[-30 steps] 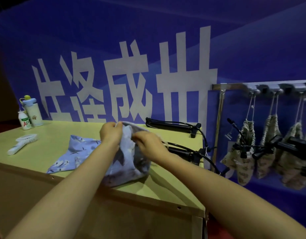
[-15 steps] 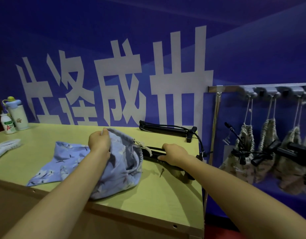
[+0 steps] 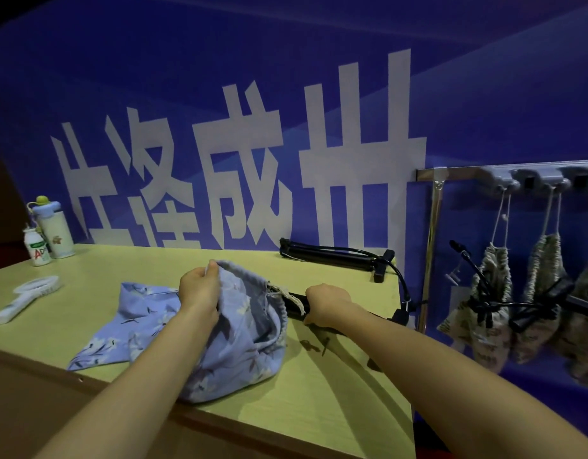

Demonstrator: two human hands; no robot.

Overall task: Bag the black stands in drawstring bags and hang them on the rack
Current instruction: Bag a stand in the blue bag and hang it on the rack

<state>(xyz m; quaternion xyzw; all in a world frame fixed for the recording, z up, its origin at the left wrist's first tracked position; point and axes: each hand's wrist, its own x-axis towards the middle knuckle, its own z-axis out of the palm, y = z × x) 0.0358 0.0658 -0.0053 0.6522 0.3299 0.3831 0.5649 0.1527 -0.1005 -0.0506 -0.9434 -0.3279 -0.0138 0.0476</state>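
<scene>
The right hand (image 3: 329, 301) grips the slim black rod-like stand (image 3: 296, 303), its curled fingers hiding the stand's middle. The stand's left end is lost at the mouth of the soft pale-blue floral cloth drawstring bag (image 3: 246, 342). The stand lies flat on the yellow-green laminate table (image 3: 335, 402), long axis running left to right, pointing into the bag. The left hand (image 3: 200, 289) pinches the bag's gathered rim, holding it up. Beige woven bags (image 3: 491, 303) on the metal rack (image 3: 431, 175) are cut off at right.

Two loose stands (image 3: 332, 256), two blue bags (image 3: 243, 329), three hung bags (image 3: 491, 293).
</scene>
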